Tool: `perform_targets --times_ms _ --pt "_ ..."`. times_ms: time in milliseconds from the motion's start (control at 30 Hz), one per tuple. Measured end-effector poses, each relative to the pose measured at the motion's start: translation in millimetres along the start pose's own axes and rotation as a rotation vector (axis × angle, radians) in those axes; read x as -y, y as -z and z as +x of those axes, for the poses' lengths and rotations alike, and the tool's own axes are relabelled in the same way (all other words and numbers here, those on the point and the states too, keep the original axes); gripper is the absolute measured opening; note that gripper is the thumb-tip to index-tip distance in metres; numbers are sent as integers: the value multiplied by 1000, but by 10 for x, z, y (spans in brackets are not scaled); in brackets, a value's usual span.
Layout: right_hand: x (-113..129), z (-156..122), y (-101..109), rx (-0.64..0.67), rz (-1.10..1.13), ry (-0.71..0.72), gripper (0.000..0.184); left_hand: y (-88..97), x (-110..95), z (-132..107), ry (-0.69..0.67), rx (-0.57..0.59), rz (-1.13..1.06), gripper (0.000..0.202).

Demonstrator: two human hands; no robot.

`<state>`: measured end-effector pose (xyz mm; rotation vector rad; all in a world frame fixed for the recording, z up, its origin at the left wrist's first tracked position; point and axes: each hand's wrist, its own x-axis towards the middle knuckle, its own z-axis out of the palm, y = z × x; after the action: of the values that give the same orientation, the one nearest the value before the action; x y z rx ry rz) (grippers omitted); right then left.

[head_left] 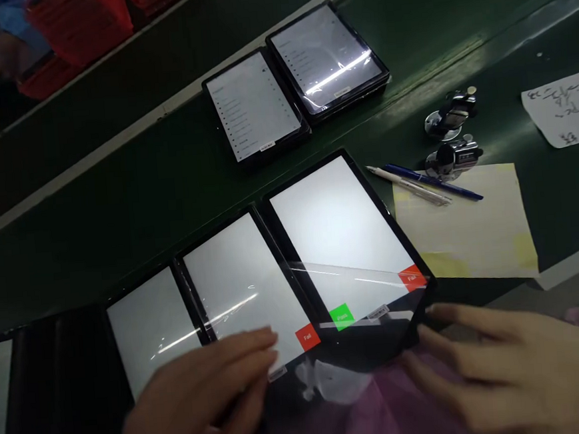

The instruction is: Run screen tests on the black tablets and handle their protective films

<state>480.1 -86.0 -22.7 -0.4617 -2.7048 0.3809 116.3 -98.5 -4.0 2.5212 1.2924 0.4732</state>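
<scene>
Touching a tablet [340,226] with open right hand [507,374], long axis tilted away leftward

- The left hand [197,391] is laid over the lower edge of a middle tablet [239,281], just beside its red Fail button [307,336].
- The right hand [512,366] is held open, with its fingertips [434,309] near the lower corner of a right tablet [335,227], which shows a green Pass button [341,316].
- A left tablet [147,322] is lined up beside them on the green bench [170,233].
- Two far tablets [251,106] are placed side by side up the bench.
- Two pens [432,182] lie on a pale yellow sheet [471,236], just below two tally counters [453,134].
- A handwritten note [566,105] lies at the right.
- Red crates [79,26] are stacked beyond the bench.
</scene>
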Motion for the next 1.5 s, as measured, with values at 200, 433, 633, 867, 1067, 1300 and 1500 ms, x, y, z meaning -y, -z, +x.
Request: perform_targets --times_ms 200,433,633,867,1067,1300,1500 --pt "-279 37 66 0 -229 -31 48 39 515 637 68 -126 -92 11" --pt "-1045 483 -86 -113 -51 -1 29 -183 924 1036 692 219 60 71" --pt "-1928 1173 -15 -400 192 -557 12 -186 999 928 690 168 -32 64" --pt "-1984 1280 309 -585 282 -688 7 -279 913 971 623 98 -25 51" --pt "-1887 1097 261 -633 305 -665 11 -344 876 1054 590 18 -37 33" --pt "-1707 994 298 -572 294 -688 7 -199 756 984 654 -58 -119 16" --pt "-1554 884 264 -608 361 -679 13 135 130 262 408 -24 -187 20"
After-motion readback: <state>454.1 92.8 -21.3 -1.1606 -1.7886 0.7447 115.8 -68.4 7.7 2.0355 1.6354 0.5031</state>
